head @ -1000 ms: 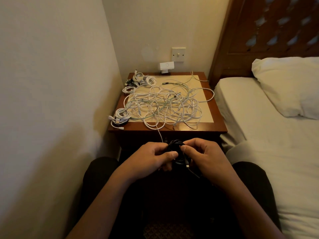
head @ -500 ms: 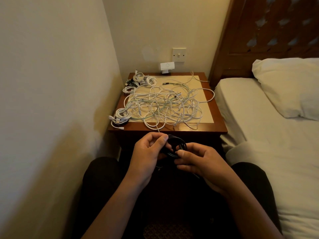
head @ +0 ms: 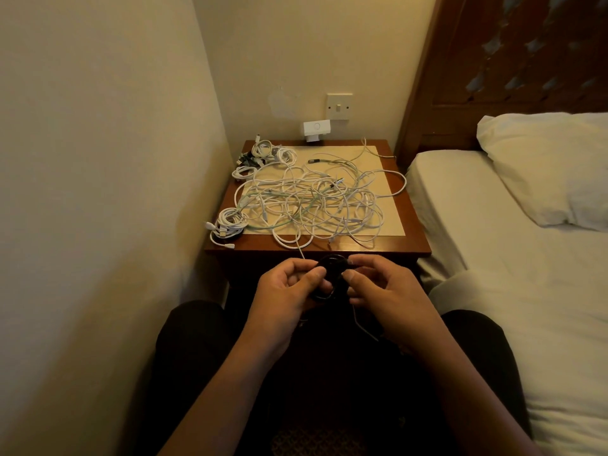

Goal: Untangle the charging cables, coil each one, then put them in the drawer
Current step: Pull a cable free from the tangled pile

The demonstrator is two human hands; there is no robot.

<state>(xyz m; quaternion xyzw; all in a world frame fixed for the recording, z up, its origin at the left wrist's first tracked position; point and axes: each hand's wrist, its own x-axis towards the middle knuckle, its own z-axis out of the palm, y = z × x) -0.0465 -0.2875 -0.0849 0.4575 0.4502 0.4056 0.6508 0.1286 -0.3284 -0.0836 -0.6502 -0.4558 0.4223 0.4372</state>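
A black cable [head: 333, 262] is wound into a small coil just in front of the wooden bedside table [head: 413, 240]. My left hand [head: 285, 289] pinches the coil's left side and my right hand [head: 381, 289] grips its right side; a loose dark tail hangs down below my right hand. A large tangle of white cables [head: 316, 205] covers the table top. One coiled white bundle [head: 227, 225] lies at the table's front left corner, and more coiled cables [head: 263, 156] lie at the back left. The drawer is hidden in the dark behind my hands.
A white charger block [head: 316, 130] stands at the back of the table under a wall switch [head: 339, 106]. The wall runs close along the left. A bed [head: 493, 245] with a pillow [head: 552, 166] and wooden headboard is on the right. My knees sit below the table.
My left hand has turned palm-in and back while both hands kept working the black coil, which now sits a little higher, at the table's front edge.
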